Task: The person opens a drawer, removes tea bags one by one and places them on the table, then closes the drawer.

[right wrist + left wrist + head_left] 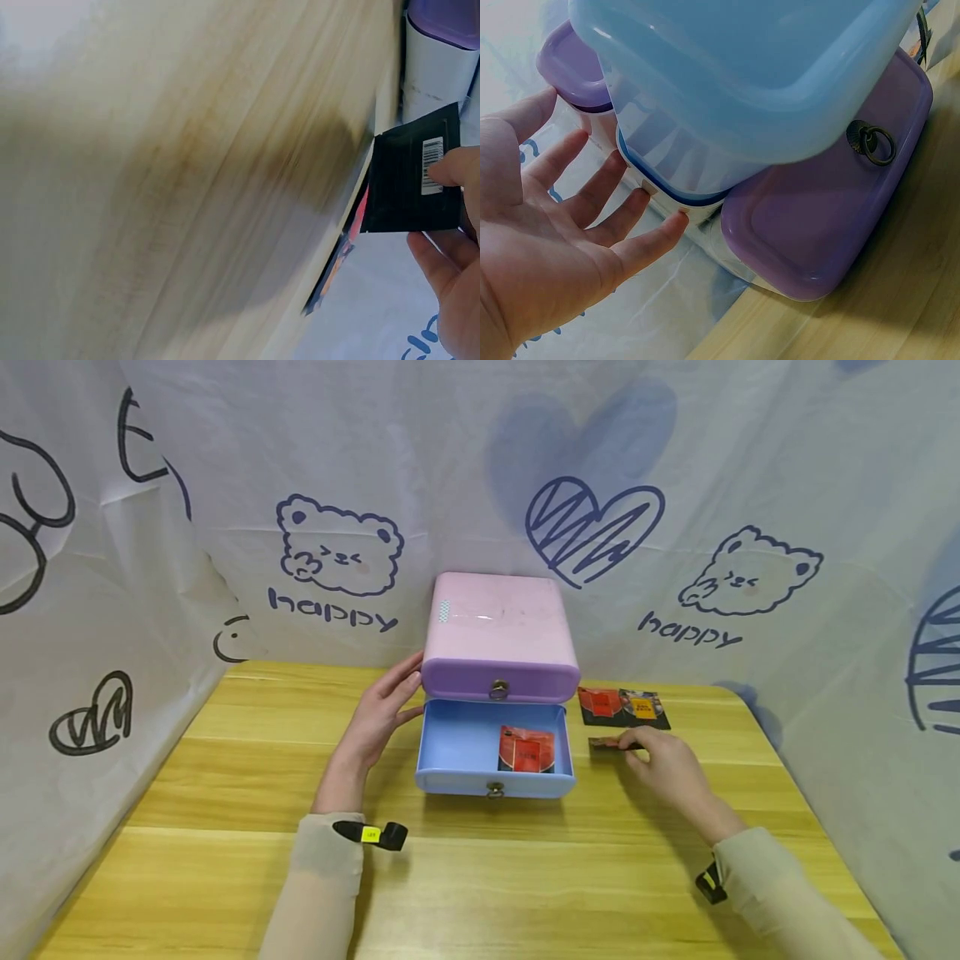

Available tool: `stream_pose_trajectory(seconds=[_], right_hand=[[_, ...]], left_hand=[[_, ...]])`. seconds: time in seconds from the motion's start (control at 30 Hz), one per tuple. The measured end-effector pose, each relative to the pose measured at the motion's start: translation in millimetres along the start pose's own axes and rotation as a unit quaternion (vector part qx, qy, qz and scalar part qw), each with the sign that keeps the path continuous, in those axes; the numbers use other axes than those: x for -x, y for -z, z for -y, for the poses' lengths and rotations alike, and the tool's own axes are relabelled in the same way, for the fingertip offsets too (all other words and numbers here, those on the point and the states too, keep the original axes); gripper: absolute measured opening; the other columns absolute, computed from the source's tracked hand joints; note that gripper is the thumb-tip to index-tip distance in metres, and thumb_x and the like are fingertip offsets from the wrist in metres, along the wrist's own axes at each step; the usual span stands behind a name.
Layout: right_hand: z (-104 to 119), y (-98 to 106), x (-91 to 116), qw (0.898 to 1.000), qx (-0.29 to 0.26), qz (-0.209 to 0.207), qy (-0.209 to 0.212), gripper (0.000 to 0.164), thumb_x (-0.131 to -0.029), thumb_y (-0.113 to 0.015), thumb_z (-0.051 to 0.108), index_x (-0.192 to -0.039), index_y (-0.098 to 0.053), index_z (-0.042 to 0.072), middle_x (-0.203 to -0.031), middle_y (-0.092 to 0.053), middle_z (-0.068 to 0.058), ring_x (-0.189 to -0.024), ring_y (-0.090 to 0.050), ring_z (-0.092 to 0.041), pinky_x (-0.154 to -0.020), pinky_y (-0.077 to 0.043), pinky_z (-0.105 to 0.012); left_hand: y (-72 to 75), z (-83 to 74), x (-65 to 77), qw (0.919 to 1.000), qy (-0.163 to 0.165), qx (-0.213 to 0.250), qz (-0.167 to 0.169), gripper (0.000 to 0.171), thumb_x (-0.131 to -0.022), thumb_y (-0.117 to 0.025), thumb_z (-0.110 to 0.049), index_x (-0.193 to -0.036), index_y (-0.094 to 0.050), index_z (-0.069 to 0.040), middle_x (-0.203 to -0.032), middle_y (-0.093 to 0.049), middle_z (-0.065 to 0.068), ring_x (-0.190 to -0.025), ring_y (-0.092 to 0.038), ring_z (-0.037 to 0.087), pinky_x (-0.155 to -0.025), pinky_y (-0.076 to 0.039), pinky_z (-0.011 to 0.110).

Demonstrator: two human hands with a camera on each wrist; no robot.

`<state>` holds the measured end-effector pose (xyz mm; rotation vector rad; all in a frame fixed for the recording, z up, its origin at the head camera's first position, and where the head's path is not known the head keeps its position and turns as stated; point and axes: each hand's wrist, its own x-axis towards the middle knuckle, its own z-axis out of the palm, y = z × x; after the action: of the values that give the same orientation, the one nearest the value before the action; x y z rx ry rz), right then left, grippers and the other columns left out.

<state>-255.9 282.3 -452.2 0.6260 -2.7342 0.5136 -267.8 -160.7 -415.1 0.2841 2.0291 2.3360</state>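
A small drawer cabinet (498, 618) with a pink top stands against the back cloth. Its blue drawer (457, 735) is pulled out, and a red and black packet (527, 750) lies inside at the right. My left hand (375, 714) is at the cabinet's left side; in the left wrist view its fingers (656, 244) are spread, with several fingertips against the side wall. To the right of the drawer, my right hand (671, 768) pinches a small flat packet (409, 176) between thumb and fingers. Its black back with a white barcode faces the right wrist camera.
On the wooden table (487, 885), a red packet (601, 703) and a yellow packet (641, 707) lie side by side beyond my right hand. A purple drawer front (817, 195) with a ring pull shows in the left wrist view. Printed cloth (465, 468) hangs behind and at both sides.
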Motion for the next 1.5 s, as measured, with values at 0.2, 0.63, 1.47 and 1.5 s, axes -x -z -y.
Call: stream_pose_trajectory(seconds=[0.2, 0.63, 1.47, 1.5], right_hand=[[-1.7, -1.4, 0.6, 0.999, 0.004, 0.037, 0.000, 0.017, -0.088, -0.079, -0.001, -0.101, -0.073, 0.008, -0.109, -0.076, -0.013, -0.101, -0.072, -0.037, -0.086, -0.059, -0.054], [-11.6, -5.4, 1.7, 0.996, 0.007, 0.090, 0.002, 0.031, -0.086, -0.076, -0.006, -0.116, -0.074, 0.003, -0.123, -0.072, -0.020, -0.115, -0.067, -0.044, -0.099, -0.055, -0.059], [-19.0, -10.1, 3.6, 0.990, 0.035, 0.126, 0.057, 0.048, -0.085, -0.071, -0.007, -0.133, -0.068, -0.003, -0.137, -0.065, -0.024, -0.123, -0.063, -0.046, -0.102, -0.053, -0.058], [-18.8, -10.0, 3.6, 0.990, 0.035, 0.129, 0.055, 0.048, -0.086, -0.070, -0.007, -0.133, -0.068, -0.003, -0.137, -0.065, -0.024, -0.123, -0.063, -0.046, -0.102, -0.053, -0.059]], left_hand=[[0.1, 0.1, -0.1, 1.0000, 0.000, -0.003, 0.000, 0.056, -0.110, -0.055, -0.031, -0.161, -0.041, -0.014, -0.165, -0.040, 0.007, -0.151, -0.036, 0.027, -0.114, -0.044, 0.058], [0.2, 0.6, -0.1, 1.0000, -0.002, -0.002, 0.000, 0.056, -0.110, -0.055, -0.032, -0.161, -0.042, -0.014, -0.165, -0.040, 0.007, -0.151, -0.036, 0.027, -0.113, -0.045, 0.058], [-0.5, -1.2, 0.3, 0.9999, 0.004, -0.009, -0.005, 0.056, -0.109, -0.056, -0.034, -0.160, -0.043, -0.016, -0.164, -0.041, 0.006, -0.150, -0.037, 0.026, -0.113, -0.045, 0.057], [-0.5, -1.2, 0.4, 0.9999, 0.005, -0.009, -0.005, 0.056, -0.109, -0.056, -0.034, -0.160, -0.043, -0.016, -0.164, -0.041, 0.006, -0.150, -0.037, 0.026, -0.113, -0.045, 0.057]])
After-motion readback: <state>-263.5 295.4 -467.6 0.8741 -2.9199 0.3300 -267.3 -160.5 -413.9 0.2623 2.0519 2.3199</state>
